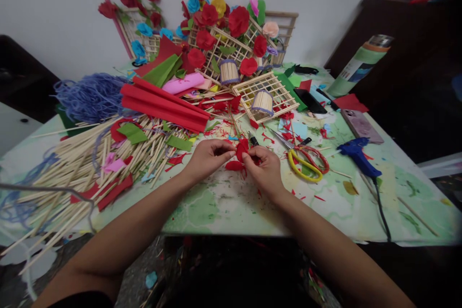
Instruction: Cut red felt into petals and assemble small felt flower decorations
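Note:
A small red paper piece is pinched between both hands above the middle of the table. My left hand grips its left side with thumb and forefinger. On the right side, my right hand closes its thumb and fingers on the same piece. Just below them lies a red petal shape. Scissors with yellow and red handles rest to the right of my right hand. Behind the hands, red paper scraps are scattered.
Wooden sticks and blue yarn pile up on the left. Folded red paper and flowered stick lattices stand behind. A blue glue gun, phone and green bottle are on the right.

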Demonstrator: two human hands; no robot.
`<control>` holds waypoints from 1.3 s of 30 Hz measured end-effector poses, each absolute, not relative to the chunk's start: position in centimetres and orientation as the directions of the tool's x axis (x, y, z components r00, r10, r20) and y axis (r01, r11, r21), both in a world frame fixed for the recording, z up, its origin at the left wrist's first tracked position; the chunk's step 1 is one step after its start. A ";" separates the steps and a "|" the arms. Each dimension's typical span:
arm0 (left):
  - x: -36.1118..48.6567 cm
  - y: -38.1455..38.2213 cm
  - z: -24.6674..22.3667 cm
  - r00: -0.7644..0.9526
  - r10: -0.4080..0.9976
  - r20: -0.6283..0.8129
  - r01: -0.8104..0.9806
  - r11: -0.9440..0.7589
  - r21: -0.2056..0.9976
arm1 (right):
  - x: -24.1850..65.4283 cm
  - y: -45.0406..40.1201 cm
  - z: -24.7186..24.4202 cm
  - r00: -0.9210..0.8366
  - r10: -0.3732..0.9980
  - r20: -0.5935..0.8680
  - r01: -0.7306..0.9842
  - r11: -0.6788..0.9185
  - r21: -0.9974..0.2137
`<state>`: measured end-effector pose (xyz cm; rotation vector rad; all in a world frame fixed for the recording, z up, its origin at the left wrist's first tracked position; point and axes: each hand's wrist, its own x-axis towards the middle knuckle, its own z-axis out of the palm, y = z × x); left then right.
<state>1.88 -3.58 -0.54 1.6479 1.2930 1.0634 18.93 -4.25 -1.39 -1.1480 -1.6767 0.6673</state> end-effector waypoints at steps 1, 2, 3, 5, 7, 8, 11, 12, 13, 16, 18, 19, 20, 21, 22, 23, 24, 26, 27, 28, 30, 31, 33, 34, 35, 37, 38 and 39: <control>1.9 -3.6 -0.6 0.135 0.981 0.141 0.342 -0.180 0.922 | 18.9 -4.3 -1.4 -0.095 0.910 0.403 0.383 0.407 -0.829; 1.9 -3.6 -0.6 0.136 0.982 0.133 0.346 -0.173 0.922 | 18.9 -4.3 -1.4 -0.097 0.910 0.404 0.381 0.409 -0.829; 1.9 -3.5 -0.7 0.139 0.982 0.126 0.348 -0.167 0.923 | 18.9 -4.3 -1.3 -0.099 0.908 0.407 0.379 0.412 -0.828; 2.0 -3.5 -0.8 0.143 0.983 0.115 0.340 -0.158 0.927 | 18.9 -4.3 -1.3 -0.108 0.903 0.416 0.378 0.424 -0.823; 2.0 -3.4 -0.9 0.140 0.984 0.108 0.329 -0.149 0.932 | 18.9 -4.3 -1.3 -0.115 0.898 0.425 0.382 0.435 -0.816; 2.0 -3.4 -0.9 0.139 0.985 0.106 0.325 -0.147 0.934 | 18.9 -4.4 -1.3 -0.117 0.896 0.428 0.385 0.438 -0.813; 2.0 -3.4 -0.8 0.158 0.982 0.108 0.328 -0.155 0.932 | 18.9 -4.4 -1.3 -0.121 0.893 0.433 0.391 0.443 -0.807; 2.0 -3.4 -0.7 0.166 0.980 0.111 0.334 -0.161 0.929 | 18.9 -4.4 -1.3 -0.124 0.892 0.435 0.390 0.446 -0.805; 2.0 -3.4 -0.6 0.171 0.979 0.114 0.342 -0.168 0.924 | 18.9 -4.4 -1.3 -0.127 0.891 0.437 0.388 0.450 -0.804; 1.9 -3.4 -0.5 0.168 0.976 0.136 0.381 -0.191 0.905 | 18.9 -4.4 -1.3 -0.132 0.886 0.445 0.381 0.460 -0.802; 1.8 -3.4 -0.5 0.169 0.974 0.149 0.405 -0.206 0.891 | 18.9 -4.4 -1.3 -0.132 0.886 0.445 0.383 0.460 -0.801; 1.8 -3.4 -0.5 0.171 0.973 0.152 0.414 -0.211 0.886 | 18.9 -4.4 -1.3 -0.132 0.887 0.443 0.386 0.458 -0.801; 1.9 -3.5 -0.4 0.172 0.973 0.153 0.421 -0.213 0.882 | 18.9 -4.4 -1.3 -0.133 0.887 0.441 0.389 0.456 -0.800; 1.9 -3.5 -0.4 0.171 0.973 0.152 0.427 -0.213 0.879 | 18.9 -4.4 -1.3 -0.135 0.888 0.440 0.393 0.456 -0.799; 1.9 -3.5 -0.3 0.171 0.974 0.151 0.435 -0.212 0.875 | 18.9 -4.4 -1.3 -0.137 0.887 0.440 0.395 0.456 -0.797; 2.0 -3.6 -0.3 0.173 0.974 0.148 0.444 -0.212 0.870 | 18.9 -4.4 -1.3 -0.137 0.886 0.442 0.396 0.458 -0.796; 2.0 -3.6 -0.2 0.176 0.973 0.146 0.456 -0.213 0.864 | 18.9 -4.4 -1.3 -0.137 0.885 0.445 0.395 0.461 -0.794; 2.1 -3.7 -0.1 0.181 0.973 0.145 0.482 -0.216 0.849 | 18.9 -4.4 -1.3 -0.137 0.881 0.453 0.394 0.468 -0.791; 2.1 -3.7 -0.1 0.183 0.972 0.146 0.491 -0.219 0.843 | 18.9 -4.4 -1.3 -0.136 0.880 0.455 0.393 0.469 -0.791; 2.2 -3.7 -0.1 0.185 0.972 0.147 0.497 -0.221 0.839 | 18.9 -4.4 -1.3 -0.137 0.880 0.455 0.393 0.470 -0.791; 2.2 -3.6 -0.3 0.189 0.971 0.149 0.499 -0.225 0.837 | 18.8 -4.4 -1.4 -0.137 0.884 0.447 0.396 0.463 -0.793; 2.2 -3.6 -0.3 0.191 0.970 0.150 0.500 -0.228 0.836 | 18.8 -4.4 -1.4 -0.134 0.888 0.441 0.398 0.455 -0.796; 2.3 -3.6 -0.5 0.193 0.969 0.152 0.504 -0.231 0.832 | 18.7 -4.5 -1.4 -0.127 0.895 0.428 0.399 0.441 -0.804; 2.3 -3.5 -0.5 0.194 0.969 0.151 0.508 -0.231 0.830 | 18.7 -4.5 -1.4 -0.126 0.897 0.424 0.397 0.437 -0.807; 2.2 -3.5 -0.6 0.194 0.970 0.150 0.516 -0.230 0.825 | 18.7 -4.5 -1.4 -0.124 0.899 0.420 0.391 0.433 -0.812; 2.1 -3.3 -0.7 0.188 0.969 0.163 0.558 -0.242 0.794 | 18.7 -4.5 -1.4 -0.107 0.903 0.416 0.379 0.424 -0.823; 2.0 -3.2 -0.8 0.184 0.966 0.181 0.596 -0.256 0.761 | 18.8 -4.5 -1.3 -0.090 0.905 0.415 0.374 0.417 -0.828; 1.9 -3.0 -0.9 0.183 0.962 0.201 0.642 -0.272 0.717 | 18.9 -4.5 -1.3 -0.069 0.908 0.414 0.370 0.408 -0.835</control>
